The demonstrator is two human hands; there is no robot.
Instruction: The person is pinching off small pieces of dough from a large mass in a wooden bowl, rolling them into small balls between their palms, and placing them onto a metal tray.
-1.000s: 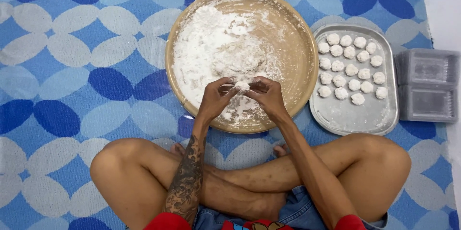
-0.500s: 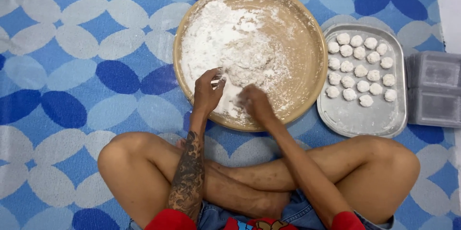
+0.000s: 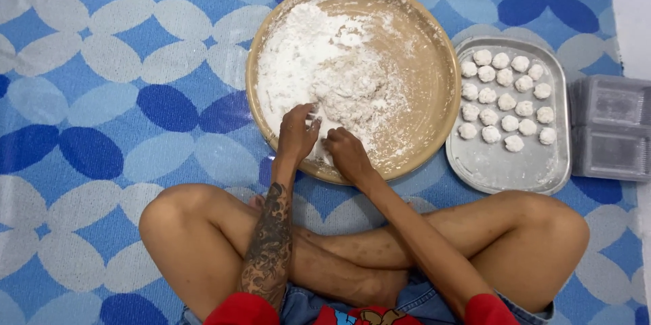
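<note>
Both hands are down in the flour at the near edge of the tray. The left hand (image 3: 297, 131) has its fingers (image 3: 306, 116) curled together, tips pressed into the white powder, and I can't tell whether they pinch a bit of dough or only rest on it. The right hand (image 3: 347, 154) lies just beside it, knuckles up, fingers (image 3: 331, 140) bent under and hidden, so whether it holds anything I cannot say. The two hands are near each other but not touching.

Right ahead of the fingertips sits the dough (image 3: 352, 87), a rough pale lump in the middle of the round tan tray (image 3: 434, 60), with loose flour (image 3: 298, 47) banked thick over the tray's left half. That lump looks sizeable, so by my reckoning plenty remains to be shaped.

Off to the right, touching the round tray's rim, lies the metal tray (image 3: 508, 169). The dough balls (image 3: 505, 98) fill its far half in neat rows; the near half is bare metal, so I'd judge the job somewhere around the middle. Beyond that, at the right edge of the mat (image 3: 102, 94), stand clear plastic boxes (image 3: 610, 128), nothing visible inside. The person sits cross-legged on the blue patterned floor mat.
</note>
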